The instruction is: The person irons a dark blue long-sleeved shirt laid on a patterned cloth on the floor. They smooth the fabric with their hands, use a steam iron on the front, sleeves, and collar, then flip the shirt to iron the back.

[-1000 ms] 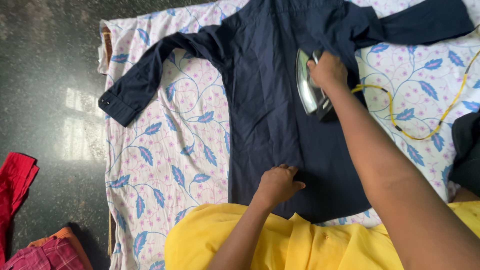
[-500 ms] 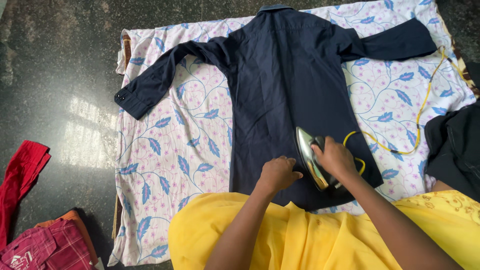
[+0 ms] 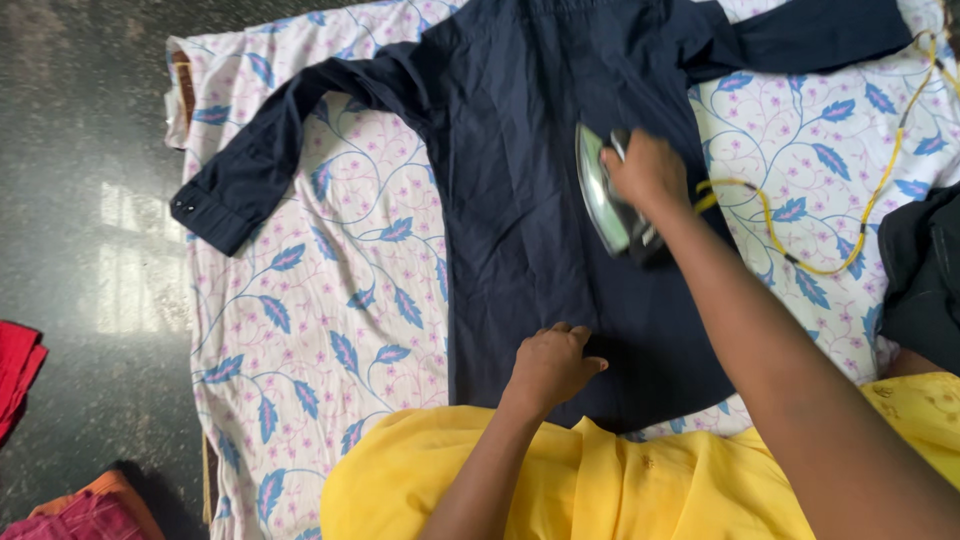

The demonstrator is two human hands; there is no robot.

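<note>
A dark navy long-sleeved shirt [image 3: 540, 150] lies spread flat, back up, on a white sheet with blue leaves [image 3: 320, 300]. My right hand [image 3: 645, 170] grips the handle of a silver iron [image 3: 600, 195], which rests on the middle of the shirt's right half. A yellow cord [image 3: 800, 250] runs from the iron across the sheet to the right. My left hand [image 3: 550, 365] presses flat on the shirt's lower hem, fingers together, holding nothing. My yellow garment [image 3: 600, 480] covers the near edge.
The sheet lies on a dark polished floor [image 3: 80, 250]. Red cloth [image 3: 15, 365] and red-orange clothes [image 3: 80, 505] sit at the lower left. A black garment [image 3: 920, 280] lies at the right edge of the sheet.
My right hand has pushed the iron away from the hem up to the shirt's middle. My left hand has stayed on the hem. The view has shifted.
</note>
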